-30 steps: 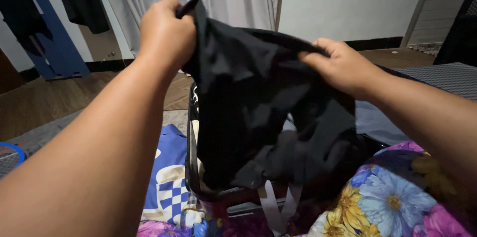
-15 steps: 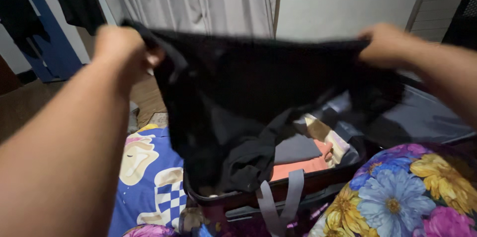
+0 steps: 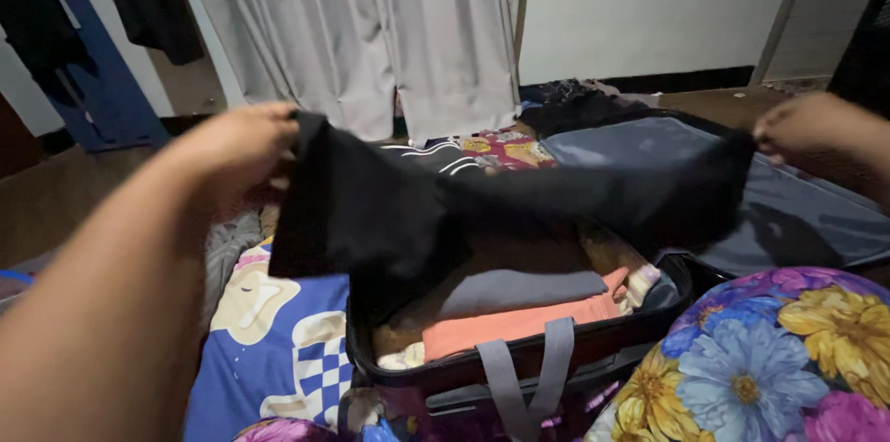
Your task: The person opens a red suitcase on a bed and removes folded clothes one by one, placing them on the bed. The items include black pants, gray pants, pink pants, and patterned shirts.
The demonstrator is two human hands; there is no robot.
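While you look down past your forearms, the open suitcase [image 3: 593, 349] fills the lower middle of the view, its grey-lined lid [image 3: 816, 210] lying flat out toward three o'clock. Stretched across it, from nine o'clock to three o'clock, is the black garment [image 3: 408, 210], pulled into a wide band that hangs above the packed clothes without touching them as far as you can see. Pale curtains [image 3: 389, 34] hang at twelve o'clock behind it. At five o'clock lies the flowered cover [image 3: 769, 368], and at seven o'clock the blue cartoon-print cloth [image 3: 269, 331], both just beside the case. Inside the case, a folded grey piece [image 3: 519, 292] rests on a folded orange piece [image 3: 501, 329], with a grey strap [image 3: 519, 377] running down over the near wall. Your left hand [image 3: 236, 141] is closed on the garment's left end, fingers pinched over the edge. Your right hand [image 3: 807, 127] grips the right end at three o'clock; it is blurred, so you cannot tell how its fingers lie.
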